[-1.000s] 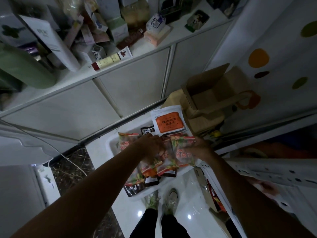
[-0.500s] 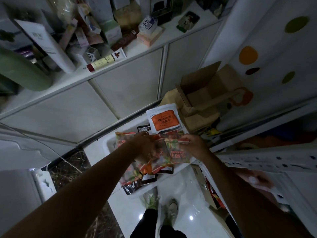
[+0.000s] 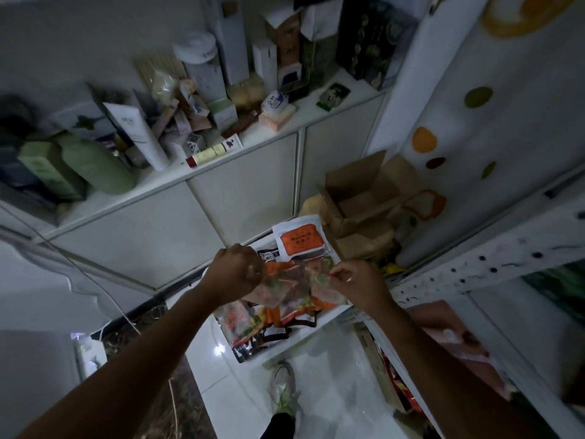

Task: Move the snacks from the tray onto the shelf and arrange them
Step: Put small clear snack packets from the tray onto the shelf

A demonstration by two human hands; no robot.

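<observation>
fingers (image 3: 339, 274) curled, pinching snack packets (image 3: 294, 282) at 9 and 3 o'clock with left hand (image 3: 234, 274) and right hand (image 3: 362, 288), just above tray (image 3: 327, 316). likely light, floppy, slippery; best gripped by sealed edges.

Orange-labelled white pouch (image 3: 299, 237); white tray (image 3: 319, 324); brown box (image 3: 354, 198).

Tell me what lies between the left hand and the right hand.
In the head view, a bunch of snack packets spans the gap; the left hand grips one end and the right hand pinches the other.
</observation>
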